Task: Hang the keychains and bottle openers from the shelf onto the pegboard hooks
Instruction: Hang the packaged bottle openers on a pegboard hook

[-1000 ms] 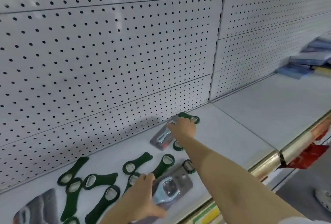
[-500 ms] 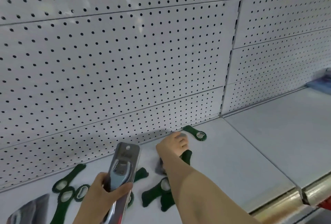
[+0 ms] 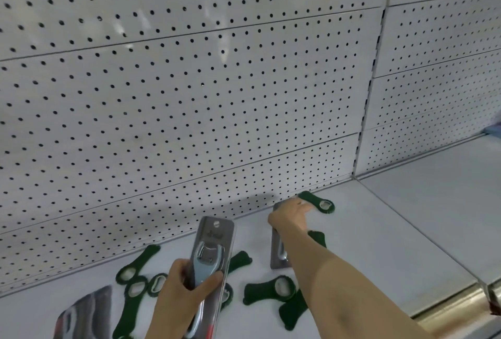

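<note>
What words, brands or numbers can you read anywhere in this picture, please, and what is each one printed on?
Nothing can be read with certainty.
Carded opener held upright in the left hand: a dark mark below the hang hole, too blurred to read.
Second carded opener under the right hand: no print visible.
Grey pack at lower left: blurred.
Green bottle openers: no lettering visible.
Pegboard: no labels or signs.

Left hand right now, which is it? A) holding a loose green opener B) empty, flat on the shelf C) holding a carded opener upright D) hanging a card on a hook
C: the left hand grips a carded opener upright above the shelf; no hooks show.
</note>
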A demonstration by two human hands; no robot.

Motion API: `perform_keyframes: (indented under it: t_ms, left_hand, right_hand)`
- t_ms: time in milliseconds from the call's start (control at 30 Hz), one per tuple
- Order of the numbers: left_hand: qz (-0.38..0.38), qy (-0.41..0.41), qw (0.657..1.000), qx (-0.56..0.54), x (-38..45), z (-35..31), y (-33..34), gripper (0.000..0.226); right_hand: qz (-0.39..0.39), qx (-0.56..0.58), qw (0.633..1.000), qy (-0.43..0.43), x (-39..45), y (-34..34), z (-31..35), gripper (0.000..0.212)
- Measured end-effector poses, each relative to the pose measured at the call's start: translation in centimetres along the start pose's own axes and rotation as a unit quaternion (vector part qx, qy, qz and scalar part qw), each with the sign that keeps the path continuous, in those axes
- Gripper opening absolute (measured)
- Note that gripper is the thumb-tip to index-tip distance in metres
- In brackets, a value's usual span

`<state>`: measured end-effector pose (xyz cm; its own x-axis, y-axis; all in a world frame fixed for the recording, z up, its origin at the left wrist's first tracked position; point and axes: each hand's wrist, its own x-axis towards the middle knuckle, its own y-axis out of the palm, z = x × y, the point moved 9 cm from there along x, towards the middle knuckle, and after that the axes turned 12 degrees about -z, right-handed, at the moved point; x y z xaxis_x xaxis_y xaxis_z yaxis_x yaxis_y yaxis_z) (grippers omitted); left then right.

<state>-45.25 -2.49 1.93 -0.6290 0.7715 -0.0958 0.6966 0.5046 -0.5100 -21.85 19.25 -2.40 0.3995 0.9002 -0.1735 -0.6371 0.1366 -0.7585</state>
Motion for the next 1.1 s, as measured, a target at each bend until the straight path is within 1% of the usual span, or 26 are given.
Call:
perform_keyframes:
  t_ms: [67, 167, 233, 300, 400, 467, 633, 800, 967, 1100]
  left_hand:
    - [-0.04, 0.021, 0.998, -0.046, 0.0, -0.4, -1.0, 0.046]
    - [-0.106, 0.068, 0.985, -0.122, -0.1, -1.5, -2.8, 0.064]
    - [-0.124, 0.107, 0.974, -0.154, -0.3, -2.4, -3.7, 0.078]
    - [-0.123, 0.13, 0.966, -0.189, -0.5, -3.1, -4.3, 0.084]
    - [-0.14, 0.161, 0.951, -0.222, -1.0, -4.5, -5.8, 0.08]
    - [-0.152, 0.176, 0.943, -0.237, -1.5, -5.2, -7.0, 0.076]
    - [-0.197, 0.186, 0.933, -0.236, -3.2, -5.6, -10.7, 0.072]
    - [-0.213, 0.189, 0.933, -0.222, -5.5, -5.5, -12.4, 0.071]
    - [-0.224, 0.188, 0.936, -0.197, -8.4, -4.7, -12.7, 0.069]
    - [-0.247, 0.193, 0.932, -0.184, -10.9, -3.8, -13.3, 0.069]
  right_hand:
    - [0.017, 0.036, 0.999, -0.002, -1.0, 0.1, 0.4, 0.074]
    - [0.036, 0.113, 0.992, -0.032, -3.0, -0.4, 1.4, 0.089]
    - [0.026, 0.148, 0.986, -0.067, -4.5, -1.5, 2.1, 0.101]
    - [0.009, 0.173, 0.979, -0.106, -6.1, -2.6, 2.9, 0.107]
    - [-0.032, 0.228, 0.961, -0.153, -8.7, -5.0, 4.0, 0.111]
    - [-0.046, 0.275, 0.945, -0.171, -10.5, -6.5, 4.4, 0.11]
    - [-0.031, 0.37, 0.906, -0.202, -15.4, -9.5, 5.1, 0.1]
    - [-0.042, 0.37, 0.899, -0.231, -18.8, -11.8, 5.0, 0.099]
    - [-0.044, 0.365, 0.901, -0.23, -20.6, -12.7, 2.5, 0.099]
    - [-0.054, 0.344, 0.906, -0.242, -22.2, -13.5, 0.8, 0.097]
